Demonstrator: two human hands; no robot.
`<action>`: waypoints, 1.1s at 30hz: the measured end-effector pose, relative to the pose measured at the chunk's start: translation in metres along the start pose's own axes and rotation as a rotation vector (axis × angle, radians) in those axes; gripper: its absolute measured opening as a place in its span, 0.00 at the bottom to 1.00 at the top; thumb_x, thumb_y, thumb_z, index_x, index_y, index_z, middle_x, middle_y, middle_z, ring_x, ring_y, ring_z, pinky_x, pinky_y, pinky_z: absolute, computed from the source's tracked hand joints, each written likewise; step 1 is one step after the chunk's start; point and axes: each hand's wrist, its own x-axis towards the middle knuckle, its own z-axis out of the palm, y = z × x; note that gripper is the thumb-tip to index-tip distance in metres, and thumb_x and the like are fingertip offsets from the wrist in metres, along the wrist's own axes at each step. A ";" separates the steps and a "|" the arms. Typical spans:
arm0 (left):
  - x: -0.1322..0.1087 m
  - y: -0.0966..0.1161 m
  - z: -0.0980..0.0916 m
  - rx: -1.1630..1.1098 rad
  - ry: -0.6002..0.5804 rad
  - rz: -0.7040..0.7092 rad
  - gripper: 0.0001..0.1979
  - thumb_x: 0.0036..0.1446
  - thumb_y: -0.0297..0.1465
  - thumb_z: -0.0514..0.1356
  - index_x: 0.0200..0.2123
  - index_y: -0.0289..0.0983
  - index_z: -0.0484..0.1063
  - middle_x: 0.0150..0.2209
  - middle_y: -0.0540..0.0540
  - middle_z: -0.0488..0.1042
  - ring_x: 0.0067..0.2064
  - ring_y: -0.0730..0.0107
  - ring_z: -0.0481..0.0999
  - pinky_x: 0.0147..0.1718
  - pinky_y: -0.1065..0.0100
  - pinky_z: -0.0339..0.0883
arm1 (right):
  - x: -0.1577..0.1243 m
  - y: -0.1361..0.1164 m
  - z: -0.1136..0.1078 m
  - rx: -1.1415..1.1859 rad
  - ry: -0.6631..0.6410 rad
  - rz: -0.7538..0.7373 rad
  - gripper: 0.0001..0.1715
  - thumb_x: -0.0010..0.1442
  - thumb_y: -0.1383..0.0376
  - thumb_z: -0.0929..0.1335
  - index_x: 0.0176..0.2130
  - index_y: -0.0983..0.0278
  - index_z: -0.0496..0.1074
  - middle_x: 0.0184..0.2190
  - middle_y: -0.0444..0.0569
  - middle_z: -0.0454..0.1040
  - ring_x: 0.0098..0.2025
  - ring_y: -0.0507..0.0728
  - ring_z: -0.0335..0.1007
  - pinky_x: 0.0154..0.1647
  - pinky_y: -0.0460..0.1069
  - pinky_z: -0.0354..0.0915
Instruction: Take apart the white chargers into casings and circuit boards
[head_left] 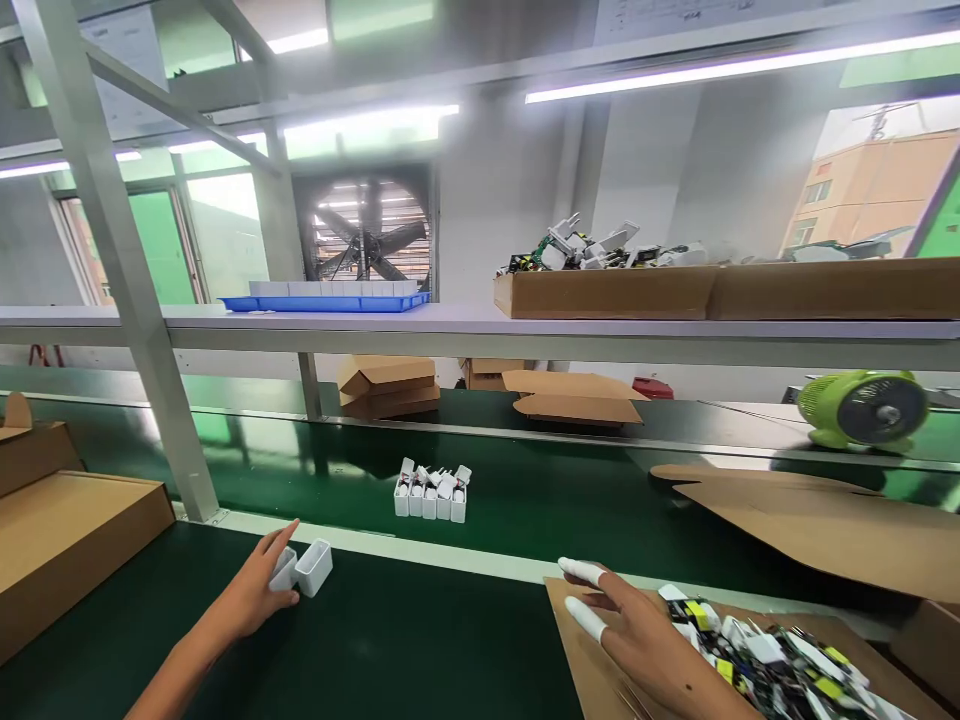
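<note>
My left hand [259,585] is at two small white plastic cases [313,568] on the green work surface [420,640]. Its thumb and fingers are apart on either side of the nearer case [284,570], which the hand partly hides; whether they touch it is unclear. My right hand [634,620], with white finger cots on two fingers, is above a cardboard tray's flap [566,630]. Those fingers are spread and hold nothing. Beside it lies a pile of small circuit boards with white and yellow parts [765,650]. Farther back stands a row of several filled white cases [431,495].
A cardboard box [82,540] stands at the left by a metal post [142,300]. Flat cardboard [817,520] and a green fan [862,410] are at the right. The shelf above carries a blue tray [326,302] and a cardboard box of parts [607,293].
</note>
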 end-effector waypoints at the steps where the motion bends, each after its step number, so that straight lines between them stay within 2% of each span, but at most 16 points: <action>1: 0.004 0.008 0.000 -0.014 -0.033 0.036 0.41 0.53 0.40 0.60 0.70 0.39 0.62 0.65 0.37 0.73 0.68 0.44 0.70 0.62 0.53 0.68 | -0.005 -0.003 -0.002 -0.011 0.002 -0.010 0.30 0.59 0.50 0.69 0.58 0.57 0.77 0.58 0.56 0.80 0.55 0.68 0.79 0.58 0.59 0.75; 5: 0.012 0.043 0.016 -0.062 -0.188 0.164 0.37 0.51 0.39 0.62 0.66 0.43 0.69 0.63 0.40 0.75 0.66 0.46 0.71 0.65 0.54 0.64 | -0.031 -0.009 -0.027 -0.116 0.052 -0.005 0.30 0.65 0.52 0.66 0.62 0.58 0.73 0.64 0.55 0.74 0.56 0.66 0.78 0.59 0.59 0.74; 8: 0.013 0.056 0.037 -0.039 -0.231 0.214 0.35 0.51 0.38 0.60 0.64 0.41 0.71 0.64 0.39 0.73 0.64 0.44 0.73 0.63 0.52 0.66 | -0.056 0.000 -0.057 -0.257 0.133 0.015 0.29 0.67 0.57 0.63 0.64 0.60 0.70 0.65 0.56 0.73 0.59 0.65 0.75 0.63 0.60 0.70; 10: 0.015 0.058 0.048 0.011 -0.207 0.249 0.34 0.51 0.39 0.59 0.63 0.40 0.71 0.63 0.38 0.75 0.63 0.41 0.75 0.61 0.50 0.68 | -0.075 0.012 -0.075 -0.333 0.163 0.035 0.29 0.65 0.61 0.63 0.63 0.61 0.71 0.64 0.56 0.73 0.62 0.66 0.72 0.66 0.61 0.67; 13: 0.017 0.061 0.055 0.045 -0.090 0.350 0.32 0.53 0.43 0.60 0.60 0.40 0.74 0.58 0.37 0.79 0.61 0.36 0.74 0.60 0.44 0.67 | -0.104 0.030 -0.094 -0.410 0.166 0.068 0.30 0.60 0.65 0.64 0.61 0.61 0.73 0.63 0.56 0.74 0.65 0.67 0.69 0.68 0.64 0.64; 16: 0.008 0.075 0.059 -0.103 0.013 0.374 0.34 0.55 0.51 0.62 0.61 0.44 0.73 0.58 0.40 0.78 0.61 0.35 0.73 0.59 0.44 0.69 | -0.124 0.040 -0.098 -0.496 0.167 0.099 0.30 0.59 0.66 0.65 0.60 0.63 0.73 0.63 0.60 0.73 0.67 0.69 0.67 0.69 0.66 0.62; 18: -0.007 0.090 0.068 -0.231 -0.033 0.369 0.38 0.54 0.56 0.63 0.64 0.46 0.70 0.61 0.41 0.75 0.60 0.38 0.74 0.56 0.50 0.73 | -0.127 0.039 -0.096 -0.548 0.146 0.108 0.30 0.60 0.68 0.65 0.60 0.63 0.73 0.63 0.60 0.73 0.66 0.69 0.67 0.68 0.66 0.63; 21: -0.036 0.117 0.091 -0.344 -0.266 0.411 0.36 0.59 0.55 0.62 0.68 0.51 0.67 0.62 0.43 0.73 0.56 0.46 0.78 0.53 0.57 0.76 | -0.115 0.035 -0.087 -0.616 0.090 0.110 0.30 0.58 0.73 0.65 0.58 0.63 0.74 0.62 0.59 0.74 0.65 0.68 0.68 0.67 0.64 0.64; 23: -0.051 0.130 0.110 -0.408 -0.353 0.410 0.34 0.63 0.51 0.60 0.70 0.51 0.64 0.60 0.43 0.73 0.52 0.50 0.81 0.51 0.59 0.77 | -0.098 0.033 -0.081 -0.662 0.054 0.124 0.28 0.57 0.77 0.64 0.55 0.65 0.76 0.60 0.60 0.75 0.64 0.67 0.68 0.67 0.62 0.63; 25: -0.059 0.136 0.125 -0.468 -0.318 0.367 0.36 0.63 0.49 0.60 0.71 0.50 0.62 0.59 0.41 0.74 0.52 0.48 0.81 0.52 0.57 0.77 | -0.076 0.035 -0.077 -0.702 0.017 0.145 0.22 0.60 0.78 0.65 0.51 0.66 0.77 0.57 0.60 0.76 0.63 0.66 0.69 0.67 0.62 0.63; 28: -0.060 0.133 0.139 -0.501 -0.235 0.303 0.42 0.60 0.49 0.64 0.74 0.49 0.56 0.61 0.40 0.74 0.59 0.40 0.77 0.55 0.49 0.75 | -0.046 0.041 -0.074 -0.741 -0.047 0.178 0.12 0.68 0.69 0.70 0.52 0.66 0.76 0.56 0.56 0.76 0.60 0.64 0.71 0.64 0.64 0.66; 30: -0.059 0.127 0.143 -0.504 -0.221 0.305 0.42 0.61 0.49 0.64 0.74 0.50 0.54 0.63 0.39 0.73 0.63 0.37 0.73 0.58 0.46 0.73 | -0.031 0.047 -0.074 -0.751 -0.093 0.201 0.13 0.70 0.62 0.71 0.52 0.65 0.75 0.54 0.53 0.77 0.57 0.63 0.74 0.59 0.63 0.70; 33: -0.060 0.122 0.144 -0.544 -0.227 0.332 0.39 0.64 0.46 0.60 0.75 0.52 0.53 0.66 0.41 0.70 0.65 0.42 0.72 0.60 0.50 0.71 | -0.023 0.051 -0.074 -0.746 -0.132 0.226 0.13 0.70 0.59 0.72 0.49 0.66 0.76 0.49 0.51 0.78 0.51 0.61 0.77 0.54 0.61 0.73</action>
